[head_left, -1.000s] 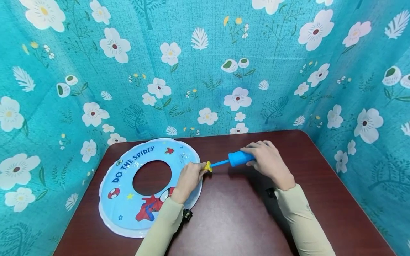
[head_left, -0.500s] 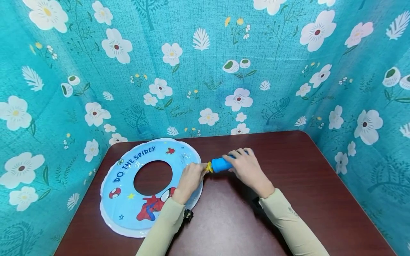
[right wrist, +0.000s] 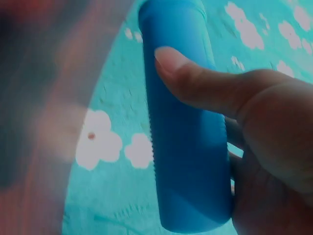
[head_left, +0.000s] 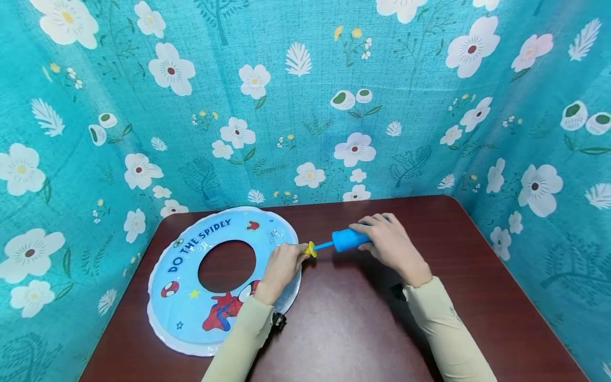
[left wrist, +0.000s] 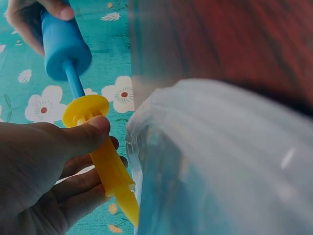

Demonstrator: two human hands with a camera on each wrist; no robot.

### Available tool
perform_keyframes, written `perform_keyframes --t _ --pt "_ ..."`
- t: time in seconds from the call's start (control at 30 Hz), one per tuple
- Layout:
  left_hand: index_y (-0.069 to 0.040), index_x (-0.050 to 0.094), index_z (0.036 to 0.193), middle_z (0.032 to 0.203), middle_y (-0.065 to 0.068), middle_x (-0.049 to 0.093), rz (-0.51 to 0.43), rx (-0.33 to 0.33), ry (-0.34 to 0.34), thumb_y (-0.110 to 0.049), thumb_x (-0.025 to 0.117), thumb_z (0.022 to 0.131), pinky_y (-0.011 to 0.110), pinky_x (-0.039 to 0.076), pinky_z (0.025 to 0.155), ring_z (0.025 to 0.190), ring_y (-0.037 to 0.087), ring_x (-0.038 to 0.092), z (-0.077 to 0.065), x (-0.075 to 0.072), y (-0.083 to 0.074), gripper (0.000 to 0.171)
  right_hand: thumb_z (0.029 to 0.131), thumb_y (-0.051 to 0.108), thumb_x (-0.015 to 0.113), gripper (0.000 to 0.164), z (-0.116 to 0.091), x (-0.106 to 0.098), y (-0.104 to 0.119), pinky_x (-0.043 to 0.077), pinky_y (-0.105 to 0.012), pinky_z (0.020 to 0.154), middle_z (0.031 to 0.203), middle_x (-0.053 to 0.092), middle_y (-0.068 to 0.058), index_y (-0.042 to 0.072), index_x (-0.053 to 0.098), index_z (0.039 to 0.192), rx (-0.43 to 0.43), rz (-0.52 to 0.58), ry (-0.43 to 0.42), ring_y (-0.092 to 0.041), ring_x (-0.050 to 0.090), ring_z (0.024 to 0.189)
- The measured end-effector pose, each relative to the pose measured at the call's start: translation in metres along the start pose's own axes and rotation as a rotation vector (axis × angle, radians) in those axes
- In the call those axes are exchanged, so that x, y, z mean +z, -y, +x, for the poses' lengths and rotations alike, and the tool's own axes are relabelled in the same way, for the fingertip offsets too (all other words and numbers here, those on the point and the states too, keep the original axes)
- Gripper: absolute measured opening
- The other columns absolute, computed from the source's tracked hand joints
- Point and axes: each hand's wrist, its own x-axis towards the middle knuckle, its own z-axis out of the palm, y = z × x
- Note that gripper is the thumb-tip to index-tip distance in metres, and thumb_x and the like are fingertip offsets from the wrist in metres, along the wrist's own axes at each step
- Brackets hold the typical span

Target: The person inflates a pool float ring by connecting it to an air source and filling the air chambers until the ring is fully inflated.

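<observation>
A dark reddish-brown, wood-grained table (head_left: 343, 329) fills the lower part of the head view, crossed nearest the camera by a pale greenish-beige left sleeve (head_left: 243, 331) and a matching right sleeve (head_left: 444, 329). A small black device (head_left: 279, 321) sits at the left wrist. The left sleeve and left hand (head_left: 281, 268) lie across the right side of a flat, light-blue plastic ring with a ruffled whitish rim (head_left: 179, 313), hiding part of its printed red-and-blue masked figure (head_left: 223, 312). That hand pinches a yellow plastic nozzle with a round flange (left wrist: 108, 169) between thumb and fingers; its tip runs to the ring's clear edge, and whether it sits inside a valve cannot be told. From the flange a thin blue rod (head_left: 324, 244) leads to a blue plastic cylinder (head_left: 348, 240), tilted slightly upward to the right, above the table. The right hand (head_left: 393, 244) grips the cylinder, thumb across its front and fingers behind, covering its far end in the head view. Beyond the table's back edge hangs a turquoise cloth curtain with white flowers (head_left: 286, 106), which also runs along both sides.
</observation>
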Motion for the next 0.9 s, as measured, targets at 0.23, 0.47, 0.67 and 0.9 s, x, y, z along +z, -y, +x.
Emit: perform_keyframes --t 0.23,0.47,0.67,0.9 --pt "-0.015 0.077 0.099 0.087 0.004 0.078 0.028 0.004 0.004 -0.019 0.073 0.103 0.027 0.054 0.063 0.07 0.019 0.071 0.001 0.002 0.002 0.007 0.08 0.022 0.096 0.06 -0.003 -0.007 -0.015 0.042 -0.058 0.107 0.128 0.074 -0.011 0.015 0.074 0.136 0.022 0.041 0.024 -0.036 0.067 0.119" --pt "-0.014 0.076 0.094 0.08 0.003 0.076 0.031 0.029 -0.008 -0.022 0.072 0.103 0.027 0.054 0.061 0.067 0.019 0.069 0.001 0.004 0.001 0.013 0.084 0.028 0.094 0.058 0.007 0.021 0.018 0.045 -0.059 0.105 0.131 0.073 -0.011 0.017 0.074 0.136 -0.024 -0.067 -0.003 -0.035 0.065 0.119" --pt "-0.014 0.075 0.092 0.074 0.001 0.071 0.029 0.025 0.002 -0.022 0.074 0.102 0.025 0.05 0.06 0.066 0.015 0.066 0.001 0.003 0.001 0.013 0.086 0.03 0.092 0.053 0.011 0.039 0.04 0.05 -0.057 0.101 0.128 0.073 -0.011 0.018 0.075 0.135 -0.1 -0.121 -0.067 -0.033 0.067 0.114" --pt "-0.013 0.075 0.094 0.077 0.001 0.073 0.006 0.013 0.006 -0.021 0.074 0.102 0.024 0.049 0.061 0.065 0.013 0.064 0.003 0.004 0.004 0.011 0.084 0.031 0.094 0.059 0.01 0.032 0.029 0.049 -0.054 0.104 0.13 0.074 -0.01 0.019 0.074 0.137 -0.072 -0.107 -0.045 -0.033 0.067 0.116"
